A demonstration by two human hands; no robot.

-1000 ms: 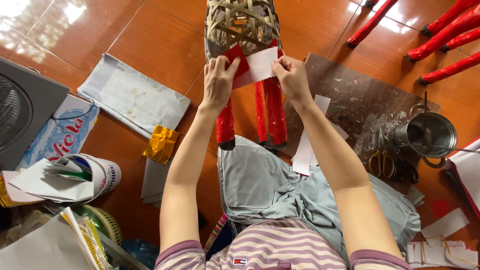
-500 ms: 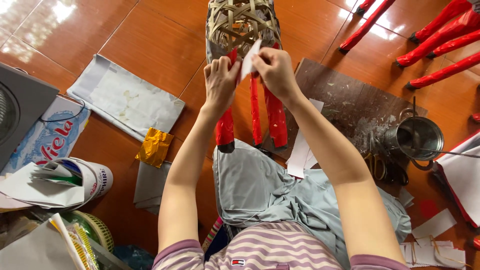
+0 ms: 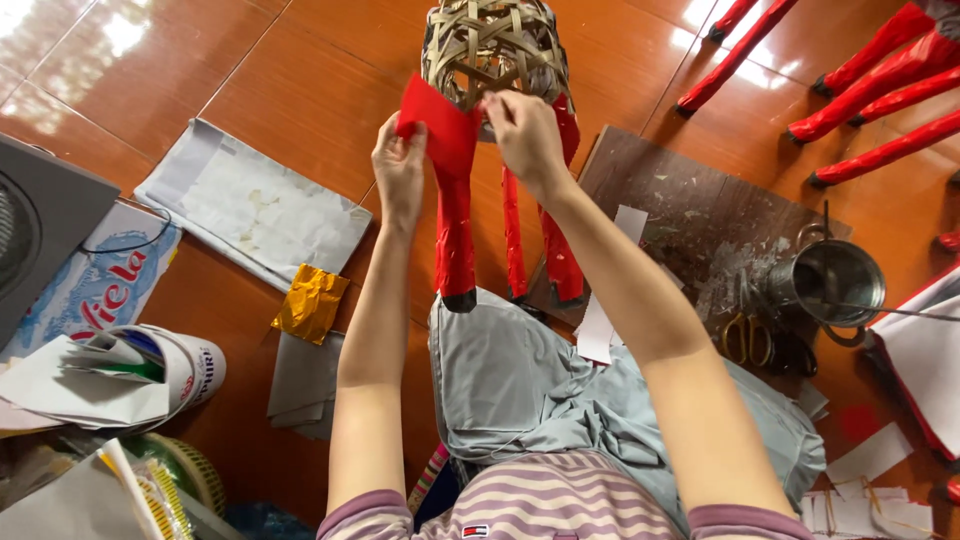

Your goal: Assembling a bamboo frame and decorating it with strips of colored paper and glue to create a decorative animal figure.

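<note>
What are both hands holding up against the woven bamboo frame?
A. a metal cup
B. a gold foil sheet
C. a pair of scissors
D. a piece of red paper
D: the left hand and right hand pinch a piece of red paper against the woven bamboo frame.

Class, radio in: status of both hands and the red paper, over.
Left hand and right hand pinch red paper. Paper against woven bamboo frame. Nothing between.

Red paper sheet point(image 3: 440, 125), tan woven basket frame point(image 3: 495, 45) on red-wrapped legs point(image 3: 455, 235), gold foil point(image 3: 310, 303), possibly crumpled, pink-and-white striped shirt point(image 3: 560, 505).
</note>
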